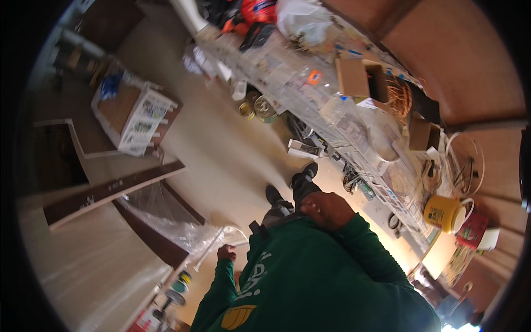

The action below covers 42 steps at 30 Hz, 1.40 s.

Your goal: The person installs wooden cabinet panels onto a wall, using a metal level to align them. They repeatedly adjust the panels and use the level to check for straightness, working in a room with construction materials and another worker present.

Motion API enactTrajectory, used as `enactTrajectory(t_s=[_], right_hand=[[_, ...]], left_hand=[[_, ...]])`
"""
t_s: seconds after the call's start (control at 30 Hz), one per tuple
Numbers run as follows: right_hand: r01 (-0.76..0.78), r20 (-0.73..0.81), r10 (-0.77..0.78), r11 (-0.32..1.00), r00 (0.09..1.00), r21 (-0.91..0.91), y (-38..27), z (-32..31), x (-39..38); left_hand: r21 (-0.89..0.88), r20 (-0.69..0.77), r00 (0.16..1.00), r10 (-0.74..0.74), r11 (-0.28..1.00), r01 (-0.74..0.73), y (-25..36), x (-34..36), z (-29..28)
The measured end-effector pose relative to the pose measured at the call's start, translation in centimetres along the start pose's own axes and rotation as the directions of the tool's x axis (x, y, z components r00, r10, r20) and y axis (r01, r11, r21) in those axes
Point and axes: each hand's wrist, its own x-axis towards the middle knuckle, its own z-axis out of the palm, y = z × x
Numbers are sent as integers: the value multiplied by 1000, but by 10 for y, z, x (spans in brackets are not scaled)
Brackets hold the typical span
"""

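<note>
My right hand [330,210] hangs in front of my waist, its fingers curled into a fist. Nothing sticks out of it. On the other side, my left hand [226,253] is small in view and also closed, beside a thin white rod [210,249]. No held thing shows in it. Both arms wear green sleeves, and my dark shoes [274,193] stand on the pale floor. Nearest on the right is a long workbench [354,138] covered with newspaper and plastic.
Cardboard boxes [351,79], coiled copper-coloured wire [399,95] and a yellow bucket [441,213] stand on the bench. Tins [264,108] and a white box [304,149] sit on the floor beside it. At left are a dark board [113,193], clear plastic sheeting [166,218] and a newspaper-covered stand [142,119].
</note>
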Motion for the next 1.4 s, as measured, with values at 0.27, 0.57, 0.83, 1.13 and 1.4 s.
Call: enactTrajectory(t_s=[0.27,0.57,0.83,1.13,1.4], right_hand=[[-7,50,15,985,999,-170,17,-17,27],[31,48,-21,976,999,-214,11,-38,24],[-94,135,136,954,981,-283,27,-28,-9],[-143,177,175,973,969,-181,51,-28,-9],[-72,272,144,964,951,-257,60,-21,4]], left_hand=[[-120,59,998,-25,992,32,70,-38,53],[-190,-378,869,318,892,-409,61,13,80],[-374,-176,984,4,925,-70,49,21,92],[-369,-366,879,304,820,-437,12,16,123],[42,179,981,71,996,-80,68,0,66]])
